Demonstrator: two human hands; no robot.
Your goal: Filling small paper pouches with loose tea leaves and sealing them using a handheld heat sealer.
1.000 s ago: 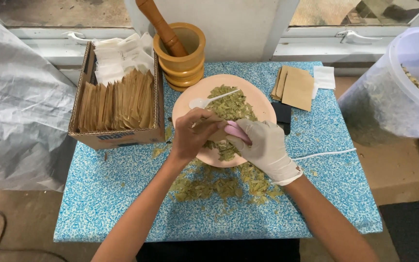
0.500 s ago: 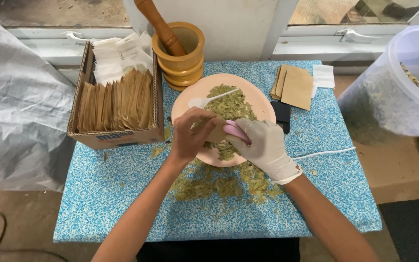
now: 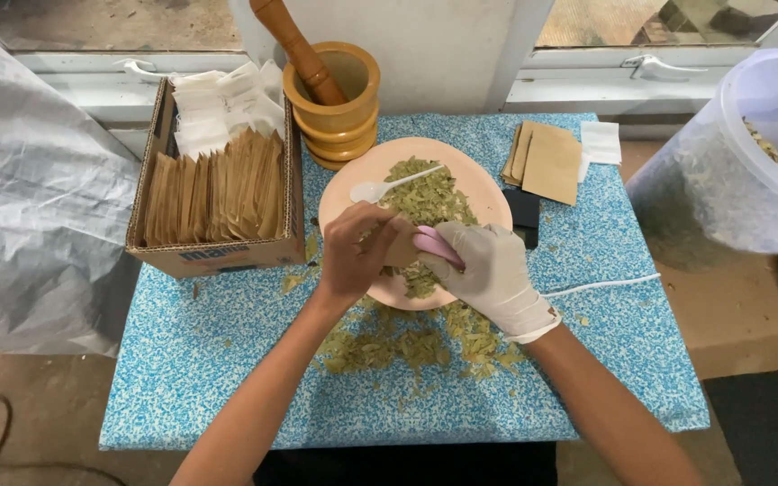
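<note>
Left hand (image 3: 359, 250), bare: fingers curled shut around a small brown paper sachet (image 3: 400, 245), held over the near rim of the plate.
Right hand (image 3: 488, 270), white glove: fingers closed on a pink scoop (image 3: 438, 247), tip set at the sachet's mouth.
Peach plate (image 3: 488, 200): heap of dried green leaves (image 3: 425, 198), a good share left; white plastic spoon (image 3: 389, 186) lying on it, untouched.
Blue speckled table (image 3: 227, 360): leaf spill (image 3: 407, 342) near the wrists, uncleared.
Cardboard box (image 3: 218, 256), left: packed with upright brown sachets and white bags behind.
Flat sachets (image 3: 547, 162), right of plate: few, likely unfilled.
Wooden mortar (image 3: 335, 108) with pestle (image 3: 294, 45), rear.
Plastic tub (image 3: 731, 171), far right.
Judged mid-run.
</note>
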